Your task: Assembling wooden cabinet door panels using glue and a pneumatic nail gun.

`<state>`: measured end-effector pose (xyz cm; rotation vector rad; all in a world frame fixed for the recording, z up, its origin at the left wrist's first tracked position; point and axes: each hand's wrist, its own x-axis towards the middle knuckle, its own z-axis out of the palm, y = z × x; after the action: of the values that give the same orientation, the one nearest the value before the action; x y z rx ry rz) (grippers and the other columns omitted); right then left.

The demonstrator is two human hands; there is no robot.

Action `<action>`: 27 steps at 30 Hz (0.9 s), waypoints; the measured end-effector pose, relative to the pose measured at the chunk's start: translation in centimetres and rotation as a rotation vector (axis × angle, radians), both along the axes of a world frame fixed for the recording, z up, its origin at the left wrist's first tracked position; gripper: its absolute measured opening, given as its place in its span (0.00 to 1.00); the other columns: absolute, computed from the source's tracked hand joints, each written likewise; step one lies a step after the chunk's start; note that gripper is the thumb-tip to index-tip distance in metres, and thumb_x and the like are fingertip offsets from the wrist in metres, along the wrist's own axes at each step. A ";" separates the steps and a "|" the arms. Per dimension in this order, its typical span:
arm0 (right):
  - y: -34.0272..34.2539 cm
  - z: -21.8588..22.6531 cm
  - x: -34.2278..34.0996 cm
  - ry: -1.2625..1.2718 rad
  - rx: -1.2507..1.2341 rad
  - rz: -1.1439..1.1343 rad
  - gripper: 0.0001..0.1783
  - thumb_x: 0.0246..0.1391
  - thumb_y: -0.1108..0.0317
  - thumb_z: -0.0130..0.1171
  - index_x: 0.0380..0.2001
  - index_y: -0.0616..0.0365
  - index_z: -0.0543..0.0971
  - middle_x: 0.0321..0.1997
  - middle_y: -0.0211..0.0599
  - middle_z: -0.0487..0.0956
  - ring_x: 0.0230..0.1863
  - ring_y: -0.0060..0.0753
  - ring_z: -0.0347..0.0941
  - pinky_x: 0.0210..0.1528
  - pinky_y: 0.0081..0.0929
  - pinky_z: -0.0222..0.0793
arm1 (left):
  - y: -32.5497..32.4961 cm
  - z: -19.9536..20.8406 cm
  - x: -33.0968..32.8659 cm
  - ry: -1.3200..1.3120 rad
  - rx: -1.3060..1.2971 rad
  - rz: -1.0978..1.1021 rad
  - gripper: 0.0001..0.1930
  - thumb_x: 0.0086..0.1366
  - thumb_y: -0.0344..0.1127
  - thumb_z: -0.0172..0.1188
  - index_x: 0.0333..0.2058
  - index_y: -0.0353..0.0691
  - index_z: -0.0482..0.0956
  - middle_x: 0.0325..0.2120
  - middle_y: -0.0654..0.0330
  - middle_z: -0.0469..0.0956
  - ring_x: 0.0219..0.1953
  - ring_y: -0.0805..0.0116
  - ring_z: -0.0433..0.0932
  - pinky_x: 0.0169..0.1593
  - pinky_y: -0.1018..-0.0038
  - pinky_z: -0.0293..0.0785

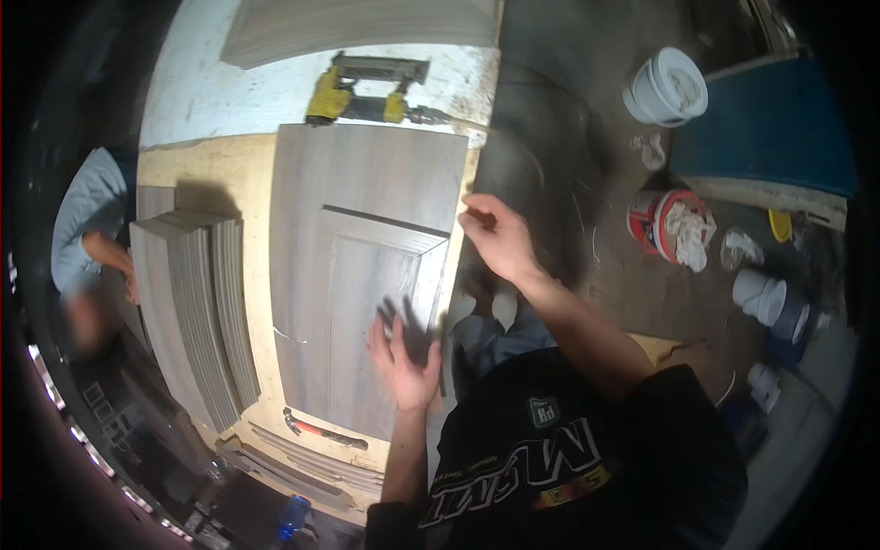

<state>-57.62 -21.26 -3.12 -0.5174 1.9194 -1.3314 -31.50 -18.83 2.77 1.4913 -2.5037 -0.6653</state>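
A grey-brown wood-grain cabinet door panel lies flat on the workbench, with a framed inset and a dark gap across its upper part. My left hand is over its lower right part, fingers spread, casting a shadow on the surface. I cannot tell whether its fingertips press on the panel. At the panel's right edge is my right hand, its fingers bent and the thumb apart from the forefinger, with nothing visible between them. Beyond the panel's far end lies a yellow and black nail gun.
Stacked wood-grain boards stand left of the panel, near another person's arm. A hammer and thin strips lie at the bench's near end. White and red buckets stand on the floor to the right.
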 end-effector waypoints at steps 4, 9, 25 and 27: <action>3.4 0.8 0.9 -0.111 0.125 0.213 0.14 0.58 0.58 0.65 0.40 0.57 0.83 0.32 0.39 0.85 0.33 0.32 0.82 0.38 0.30 0.76 | -6.6 -2.1 -6.3 -0.007 -0.057 -0.215 0.44 0.53 0.42 0.73 0.67 0.44 0.63 0.70 0.42 0.54 0.71 0.37 0.52 0.71 0.35 0.41; 2.5 0.3 2.1 0.038 0.153 0.340 0.15 0.58 0.55 0.63 0.36 0.56 0.83 0.33 0.43 0.85 0.35 0.44 0.83 0.39 0.37 0.77 | -11.1 -4.8 -9.7 -0.047 -0.053 -0.369 0.44 0.49 0.40 0.74 0.64 0.45 0.65 0.67 0.48 0.57 0.72 0.41 0.50 0.71 0.33 0.35; 1.4 -0.8 2.4 0.155 0.071 0.339 0.12 0.55 0.59 0.62 0.33 0.55 0.83 0.28 0.39 0.84 0.30 0.47 0.81 0.35 0.43 0.74 | -12.3 -4.1 -10.4 -0.022 -0.023 -0.406 0.31 0.53 0.36 0.68 0.58 0.45 0.72 0.56 0.55 0.66 0.68 0.46 0.59 0.71 0.36 0.38; 1.3 -0.8 2.3 0.168 0.080 0.353 0.12 0.55 0.58 0.61 0.33 0.55 0.83 0.28 0.38 0.84 0.30 0.46 0.81 0.35 0.42 0.74 | -12.9 -3.7 -10.1 -0.015 0.015 -0.434 0.27 0.57 0.35 0.66 0.56 0.45 0.74 0.55 0.55 0.68 0.66 0.48 0.61 0.71 0.38 0.39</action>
<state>-55.36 -19.95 -3.97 -0.9046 1.8952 -1.0066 -41.62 -31.72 -0.98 0.9581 -2.8649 -0.7327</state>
